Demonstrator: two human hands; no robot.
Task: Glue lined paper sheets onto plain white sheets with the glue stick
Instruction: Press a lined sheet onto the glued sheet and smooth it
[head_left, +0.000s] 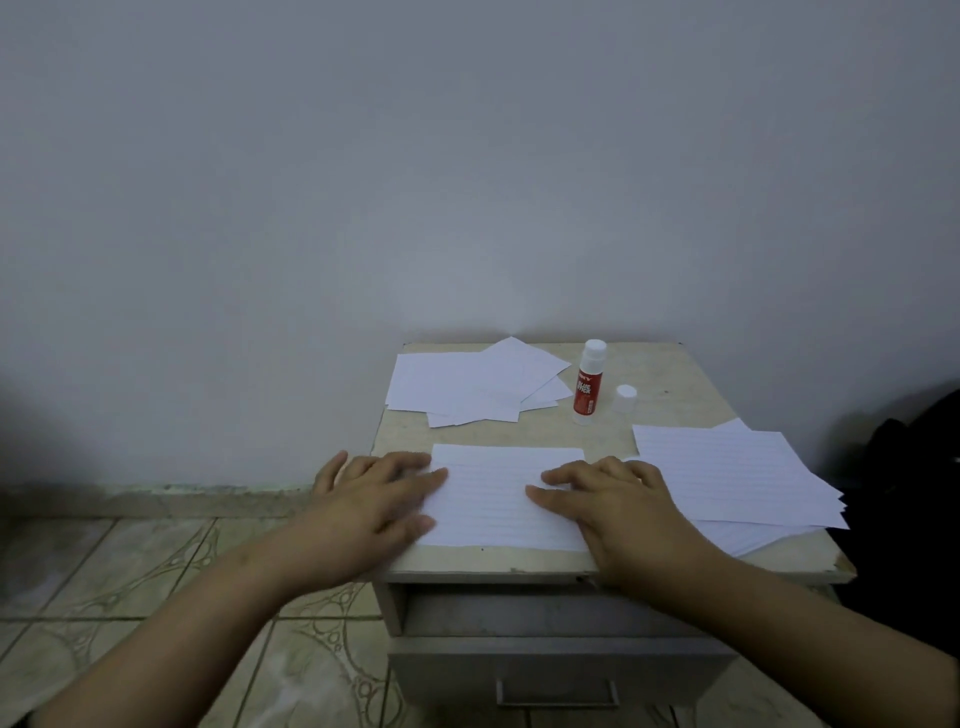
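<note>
A lined sheet (498, 493) lies flat at the front middle of the small table (685, 405). My left hand (379, 499) rests palm down on the sheet's left edge, fingers spread. My right hand (618, 509) presses flat on its right part. Whether a plain sheet lies under it is hidden. The red and white glue stick (588, 382) stands upright behind the sheet, uncapped, with its white cap (625, 398) beside it on the right. A pile of plain white sheets (472, 387) lies at the back left. A stack of lined sheets (737, 478) lies at the right.
The table stands against a pale wall and has a drawer with a handle (556, 693) below the top. Patterned floor tiles (156, 571) spread to the left. A dark object (914, 493) sits right of the table.
</note>
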